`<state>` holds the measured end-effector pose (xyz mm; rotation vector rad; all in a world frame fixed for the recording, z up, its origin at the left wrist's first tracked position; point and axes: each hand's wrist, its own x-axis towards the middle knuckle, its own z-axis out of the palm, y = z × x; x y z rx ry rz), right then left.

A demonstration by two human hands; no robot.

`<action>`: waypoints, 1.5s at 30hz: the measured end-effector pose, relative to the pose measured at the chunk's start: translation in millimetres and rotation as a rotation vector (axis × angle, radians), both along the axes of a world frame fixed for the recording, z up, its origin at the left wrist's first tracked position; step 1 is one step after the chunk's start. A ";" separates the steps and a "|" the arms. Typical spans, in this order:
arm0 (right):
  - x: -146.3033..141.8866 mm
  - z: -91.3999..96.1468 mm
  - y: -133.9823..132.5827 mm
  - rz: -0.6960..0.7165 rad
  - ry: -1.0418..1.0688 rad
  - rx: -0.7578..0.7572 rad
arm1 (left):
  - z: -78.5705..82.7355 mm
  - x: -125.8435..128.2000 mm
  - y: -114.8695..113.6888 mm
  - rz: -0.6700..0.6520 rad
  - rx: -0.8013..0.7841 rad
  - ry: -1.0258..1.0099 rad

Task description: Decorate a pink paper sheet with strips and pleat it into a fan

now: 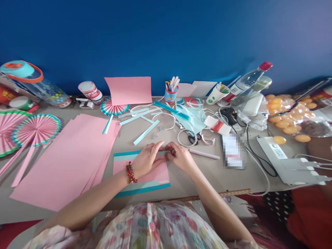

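Teal-striped pink sheet (154, 175) lies flat on the tabletop (197, 181) before you, partly under your left hand (147, 159), which is open, fingers extended. Your right hand (179, 156) curls at the sheet's upper right edge; can't tell if gripping. Lilac stick (204, 154) just beside it. Red beaded bracelet (131, 173), left wrist.

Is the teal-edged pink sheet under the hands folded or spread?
Spread: the pink sheet lies flat, its teal edges apart. The left hand and right hand hide part; any fold there cannot be told.

pink sheet (155, 173) banded teal and pale blue, deep-blue wall (166, 38), dark-red bracelet (131, 173)
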<state>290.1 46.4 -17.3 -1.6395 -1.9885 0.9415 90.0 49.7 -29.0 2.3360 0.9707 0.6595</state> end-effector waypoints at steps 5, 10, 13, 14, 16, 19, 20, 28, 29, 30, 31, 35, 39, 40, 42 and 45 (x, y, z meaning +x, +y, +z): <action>-1.5 -1.8 -8.1 0.032 -0.028 0.093 | -14.2 0.9 0.6 0.012 0.031 0.025; -1.8 -3.8 -19.4 0.073 -0.038 0.231 | -16.1 0.7 1.0 0.010 0.022 0.019; -2.4 -5.4 -25.9 0.158 -0.047 0.361 | -14.7 1.6 1.7 0.011 0.017 0.031; -2.7 -5.9 -27.7 0.189 -0.046 0.396 | -14.3 1.7 1.8 0.015 0.012 0.038; -3.5 -6.6 -30.6 0.237 -0.054 0.453 | -13.7 1.8 1.9 0.018 0.006 0.052; -5.1 -6.4 -33.5 0.291 -0.097 0.508 | -13.4 1.5 2.1 0.012 -0.010 0.060; -5.7 -5.7 -34.2 0.309 -0.103 0.521 | -13.3 1.4 2.1 0.009 -0.017 0.058; -5.4 5.8 -33.4 0.306 -0.011 0.534 | -15.9 0.0 2.0 0.010 -0.016 0.028; -4.5 6.9 -32.1 0.282 0.017 0.519 | -16.9 -0.4 2.3 0.001 -0.012 0.015; -3.5 7.7 -30.6 0.260 0.042 0.501 | -17.8 -0.9 2.6 -0.006 -0.009 0.003; -2.5 8.1 -29.1 0.239 0.060 0.480 | -18.5 -1.4 3.0 -0.010 -0.008 -0.007; -0.1 7.6 -23.5 0.159 0.117 0.404 | -16.3 -3.5 4.9 -0.025 -0.052 -0.032; -0.8 6.2 -19.7 0.048 0.179 0.336 | -4.3 -8.2 3.6 0.001 -0.103 -0.066; -0.8 5.7 -18.9 0.032 0.194 0.317 | -0.5 -10.1 2.3 0.020 -0.097 -0.066; -0.2 4.1 -17.0 0.013 0.221 0.286 | 6.3 -14.9 -1.4 0.071 -0.053 -0.055; 3.9 0.1 -12.3 -0.021 0.252 0.271 | 11.1 -22.5 -7.8 0.169 0.052 -0.014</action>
